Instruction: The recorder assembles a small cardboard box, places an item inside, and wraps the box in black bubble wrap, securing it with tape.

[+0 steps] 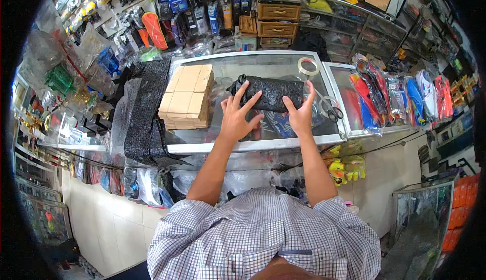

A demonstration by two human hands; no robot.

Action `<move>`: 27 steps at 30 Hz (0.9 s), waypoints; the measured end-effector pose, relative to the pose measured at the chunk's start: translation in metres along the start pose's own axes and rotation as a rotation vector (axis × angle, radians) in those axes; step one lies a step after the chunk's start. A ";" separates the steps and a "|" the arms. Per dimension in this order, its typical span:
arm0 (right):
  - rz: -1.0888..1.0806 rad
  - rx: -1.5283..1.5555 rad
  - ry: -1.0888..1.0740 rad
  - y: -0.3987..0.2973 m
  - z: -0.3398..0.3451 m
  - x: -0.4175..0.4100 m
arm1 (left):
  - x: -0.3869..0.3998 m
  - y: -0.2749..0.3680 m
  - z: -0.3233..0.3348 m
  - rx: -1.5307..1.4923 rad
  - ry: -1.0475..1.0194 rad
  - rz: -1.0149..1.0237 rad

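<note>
A package wrapped in black plastic (pixel 274 95) lies on the glass-topped display counter (pixel 190 136) in front of me. My left hand (pixel 240 115) rests at its left part, fingers spread over the wrap and thumb apart. At the right end, my right hand (pixel 302 113) has its thumb on the near side and its fingers by the end. A roll of tape (pixel 300 66) lies beyond the package. Scissors with dark handles (pixel 335 114) lie to the right, partly over another tape roll (pixel 325 105). Left of the package stands a stack of folded brown cardboard boxes (pixel 186 96).
Black bubble wrap (pixel 146 128) drapes over the counter's left side. Bagged sportswear (pixel 376 94) covers part of the right counter. Wooden drawers (pixel 278 11) stand behind. Yellow gloves in bags (pixel 345 168) hang below the front edge.
</note>
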State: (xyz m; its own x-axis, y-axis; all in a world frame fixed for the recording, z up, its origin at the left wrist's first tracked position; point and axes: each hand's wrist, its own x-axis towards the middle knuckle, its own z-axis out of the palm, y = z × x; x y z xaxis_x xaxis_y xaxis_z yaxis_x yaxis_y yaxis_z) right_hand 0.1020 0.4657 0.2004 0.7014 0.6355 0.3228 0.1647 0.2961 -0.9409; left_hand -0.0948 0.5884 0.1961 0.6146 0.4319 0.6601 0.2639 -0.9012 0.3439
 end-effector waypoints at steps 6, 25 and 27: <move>-0.055 0.049 0.037 0.011 0.000 0.003 | 0.000 -0.001 0.008 0.035 0.059 0.013; -0.030 0.328 -0.080 -0.010 0.054 -0.065 | 0.008 0.009 0.017 0.199 0.060 0.036; 0.161 0.562 -0.153 -0.009 0.057 -0.070 | 0.006 0.009 0.017 0.184 0.068 0.033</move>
State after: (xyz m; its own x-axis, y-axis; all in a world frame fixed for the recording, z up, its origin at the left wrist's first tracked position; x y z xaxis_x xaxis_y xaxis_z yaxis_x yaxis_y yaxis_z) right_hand 0.0117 0.4594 0.1918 0.5726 0.7865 0.2316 -0.3561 0.4930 -0.7938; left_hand -0.0761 0.5823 0.1912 0.5754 0.3980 0.7145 0.3799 -0.9037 0.1975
